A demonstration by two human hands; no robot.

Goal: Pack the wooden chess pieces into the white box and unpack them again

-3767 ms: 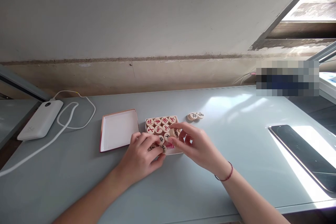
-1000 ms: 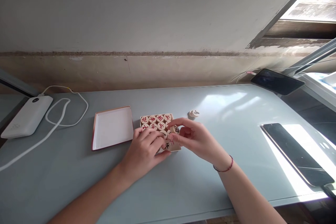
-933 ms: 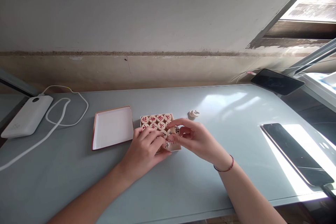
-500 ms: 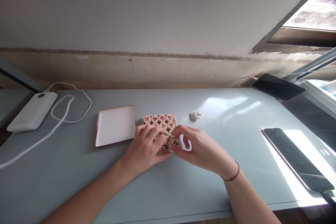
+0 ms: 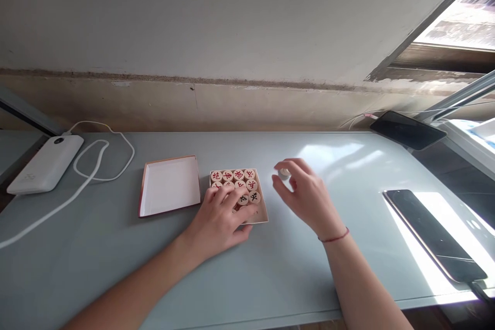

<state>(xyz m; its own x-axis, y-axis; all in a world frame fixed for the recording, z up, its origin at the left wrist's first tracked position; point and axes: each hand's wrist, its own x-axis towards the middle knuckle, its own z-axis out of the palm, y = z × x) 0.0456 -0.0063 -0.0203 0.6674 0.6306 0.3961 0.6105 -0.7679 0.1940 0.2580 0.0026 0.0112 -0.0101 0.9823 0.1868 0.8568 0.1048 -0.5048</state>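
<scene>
A shallow box holds rows of round Chinese chess pieces, with red characters at the back and black ones nearer me. My left hand lies over the box's front left, fingers spread on the pieces and hiding several of them. To the right of the box, my right hand is at a loose chess piece on the table. Its thumb and index finger are apart around that piece, which the fingers partly cover; no firm grip shows.
The upturned box lid lies left of the box. A white power bank with a white cable is at the far left. One phone lies on the right, another dark phone at the back right. A wall stands behind the table.
My right hand has moved from the box's right side to the loose piece, back and right. The box's front right corner now shows bare. My left hand has shifted slightly right.
</scene>
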